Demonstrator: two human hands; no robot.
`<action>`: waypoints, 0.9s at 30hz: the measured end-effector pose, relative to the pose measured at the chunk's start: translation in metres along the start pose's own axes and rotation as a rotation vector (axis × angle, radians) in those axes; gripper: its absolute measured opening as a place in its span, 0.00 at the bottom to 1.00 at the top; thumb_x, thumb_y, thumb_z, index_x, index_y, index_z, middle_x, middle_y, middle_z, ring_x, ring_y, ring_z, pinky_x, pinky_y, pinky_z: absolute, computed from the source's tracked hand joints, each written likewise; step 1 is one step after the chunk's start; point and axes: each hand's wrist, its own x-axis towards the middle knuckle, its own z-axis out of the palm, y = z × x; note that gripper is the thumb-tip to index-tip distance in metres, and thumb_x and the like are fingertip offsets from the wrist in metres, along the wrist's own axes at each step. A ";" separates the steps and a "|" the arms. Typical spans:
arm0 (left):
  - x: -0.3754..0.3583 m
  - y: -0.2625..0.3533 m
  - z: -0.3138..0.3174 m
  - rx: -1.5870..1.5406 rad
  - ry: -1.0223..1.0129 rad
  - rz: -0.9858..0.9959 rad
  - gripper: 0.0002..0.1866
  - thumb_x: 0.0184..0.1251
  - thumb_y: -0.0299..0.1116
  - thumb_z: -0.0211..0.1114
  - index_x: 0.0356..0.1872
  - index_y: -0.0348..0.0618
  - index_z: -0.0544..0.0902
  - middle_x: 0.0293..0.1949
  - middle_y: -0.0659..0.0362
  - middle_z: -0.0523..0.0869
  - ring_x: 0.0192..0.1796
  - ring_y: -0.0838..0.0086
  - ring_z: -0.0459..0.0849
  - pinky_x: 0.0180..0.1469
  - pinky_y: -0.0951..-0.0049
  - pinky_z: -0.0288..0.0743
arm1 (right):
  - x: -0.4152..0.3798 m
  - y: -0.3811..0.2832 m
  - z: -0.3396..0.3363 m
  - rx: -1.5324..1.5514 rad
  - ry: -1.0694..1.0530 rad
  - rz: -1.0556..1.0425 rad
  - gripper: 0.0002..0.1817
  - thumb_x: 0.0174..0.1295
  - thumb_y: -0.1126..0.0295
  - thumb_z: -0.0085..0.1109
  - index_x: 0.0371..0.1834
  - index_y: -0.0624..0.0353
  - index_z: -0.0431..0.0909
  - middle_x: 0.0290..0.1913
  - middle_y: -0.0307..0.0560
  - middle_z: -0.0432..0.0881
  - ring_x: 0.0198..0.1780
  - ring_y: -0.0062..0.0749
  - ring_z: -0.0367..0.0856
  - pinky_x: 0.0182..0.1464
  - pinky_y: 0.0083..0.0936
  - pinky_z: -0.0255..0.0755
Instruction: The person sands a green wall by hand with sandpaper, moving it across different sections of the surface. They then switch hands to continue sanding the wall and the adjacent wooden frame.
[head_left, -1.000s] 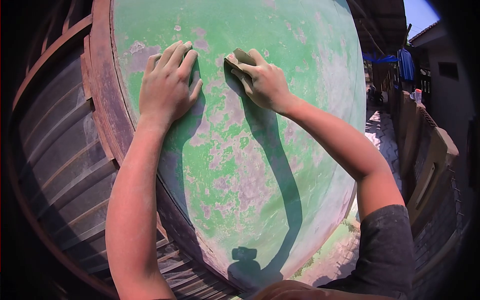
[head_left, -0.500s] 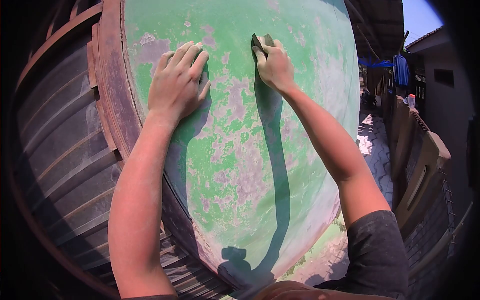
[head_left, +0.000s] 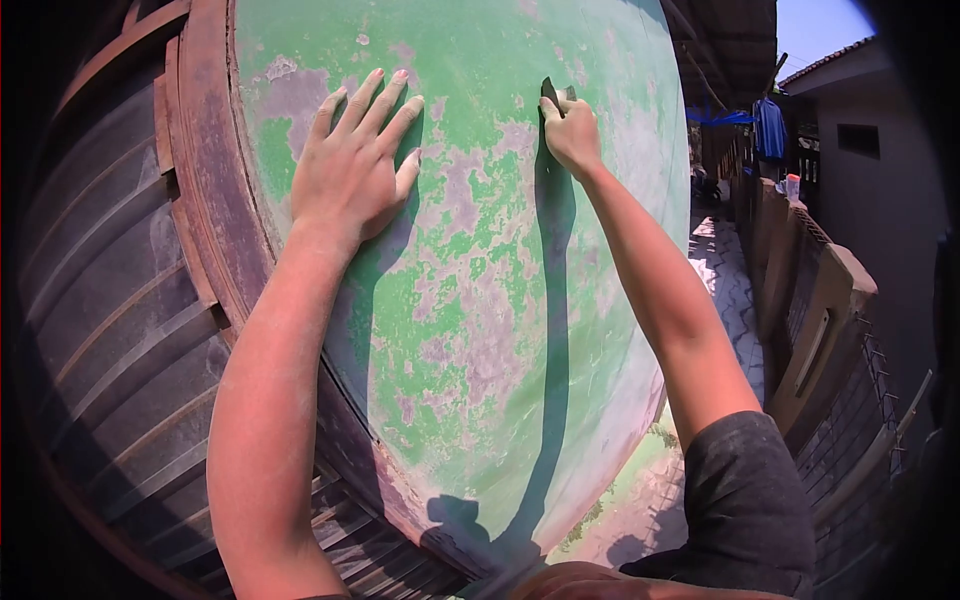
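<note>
A green painted wall [head_left: 560,300] fills the middle of the view, its paint worn to greyish patches [head_left: 490,330]. My left hand [head_left: 355,165] lies on the upper left of this surface, fingers spread and empty. Higher up and to the right, my right hand [head_left: 574,135] is closed around a dark, folded piece of sandpaper [head_left: 548,97], pressed to or just off the wall; the exact contact is hidden by the fingers. Pale dust coats the fingertips of both hands. Long shadows of my arms fall down the paint.
A weathered wooden frame [head_left: 215,150] borders the wall at left, beside dark slatted shutters [head_left: 120,330]. To the right run a paved path [head_left: 735,300] and a low wall with wire mesh [head_left: 840,300]. Blue cloth [head_left: 769,128] hangs farther back.
My right hand has moved right and slightly down across the paint with the sandpaper. My left hand's fingers are more spread. The whole view has shifted a little.
</note>
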 end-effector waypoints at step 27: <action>0.036 0.059 0.016 0.043 -0.010 -0.014 0.35 0.82 0.52 0.57 0.88 0.65 0.65 0.90 0.69 0.62 0.90 0.71 0.57 0.92 0.53 0.44 | 0.000 0.081 -0.047 -0.202 0.166 -1.001 0.21 0.74 0.74 0.62 0.69 0.60 0.83 0.70 0.52 0.84 0.73 0.46 0.82 0.76 0.49 0.70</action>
